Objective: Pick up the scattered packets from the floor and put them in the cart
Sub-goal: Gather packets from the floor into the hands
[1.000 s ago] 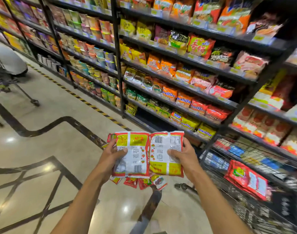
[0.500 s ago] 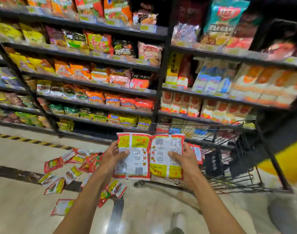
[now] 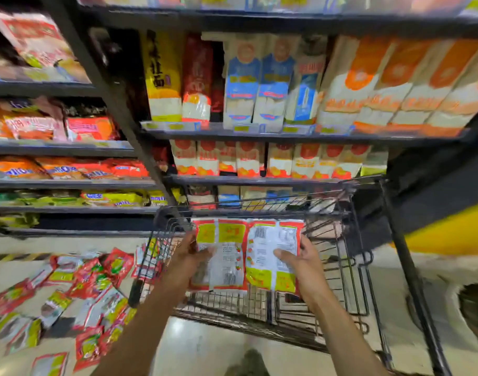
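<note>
I read two bare hands in the head view, both loaded. My left hand (image 3: 190,257) pinches the left packet (image 3: 223,267) by its left edge, thumb across the printed face. My right hand (image 3: 300,263) clamps the right packet (image 3: 270,256) by its right edge, thumb likewise on top. The two packets sit side by side, inner edges touching, barcodes and label text facing the camera. Both are held above the open wire basket of the cart (image 3: 232,305), inside its rim outline (I cannot tell whether they touch the basket bottom). The scattered packets (image 3: 91,283), red and yellow, lie in a loose heap on the floor (image 3: 205,346) just left of the cart, some overlapping. Beyond the cart stands dark shelving (image 3: 259,134) stocked with bagged goods; its contents are motion-blurred.
</note>
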`<move>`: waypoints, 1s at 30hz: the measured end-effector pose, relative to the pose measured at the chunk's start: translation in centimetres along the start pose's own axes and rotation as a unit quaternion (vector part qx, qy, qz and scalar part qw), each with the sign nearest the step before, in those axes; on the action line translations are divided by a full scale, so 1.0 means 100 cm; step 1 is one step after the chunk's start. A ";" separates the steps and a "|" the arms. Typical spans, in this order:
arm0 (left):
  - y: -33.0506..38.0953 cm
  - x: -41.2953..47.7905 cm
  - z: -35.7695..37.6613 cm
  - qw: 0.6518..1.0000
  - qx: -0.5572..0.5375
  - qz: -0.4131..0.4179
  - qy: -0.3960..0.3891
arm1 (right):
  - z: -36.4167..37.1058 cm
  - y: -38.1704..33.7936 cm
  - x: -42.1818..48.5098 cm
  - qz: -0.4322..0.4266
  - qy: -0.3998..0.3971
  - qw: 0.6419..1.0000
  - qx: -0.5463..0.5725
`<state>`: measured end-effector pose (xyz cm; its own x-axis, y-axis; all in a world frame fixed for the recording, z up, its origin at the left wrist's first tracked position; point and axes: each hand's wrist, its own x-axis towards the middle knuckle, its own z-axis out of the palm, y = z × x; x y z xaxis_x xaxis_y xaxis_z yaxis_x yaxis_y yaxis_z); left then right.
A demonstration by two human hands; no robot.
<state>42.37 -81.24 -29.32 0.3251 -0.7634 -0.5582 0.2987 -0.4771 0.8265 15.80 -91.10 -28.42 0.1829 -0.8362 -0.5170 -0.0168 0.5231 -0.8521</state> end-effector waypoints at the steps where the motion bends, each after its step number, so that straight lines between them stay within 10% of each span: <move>1: -0.004 0.021 0.006 1.000 -0.002 -0.013 0.001 | -0.006 0.005 0.023 0.006 0.002 1.000 -0.006; 15: -0.165 0.274 0.040 0.980 0.124 -0.144 0.059 | -0.033 0.195 0.288 0.078 0.062 0.994 -0.041; 21: -0.223 0.322 0.034 0.972 0.226 -0.064 -0.027 | -0.037 0.251 0.341 0.068 0.053 0.993 -0.080; 30: -0.261 0.333 0.058 0.940 0.280 0.119 0.152 | -0.027 0.266 0.350 -0.004 0.094 0.962 -0.257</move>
<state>40.18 -96.71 -69.04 0.5900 -0.7583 -0.2771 -0.3065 -0.5279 0.7920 19.10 -106.88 -69.43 0.0038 -0.8800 -0.4750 -0.5086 0.4073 -0.7586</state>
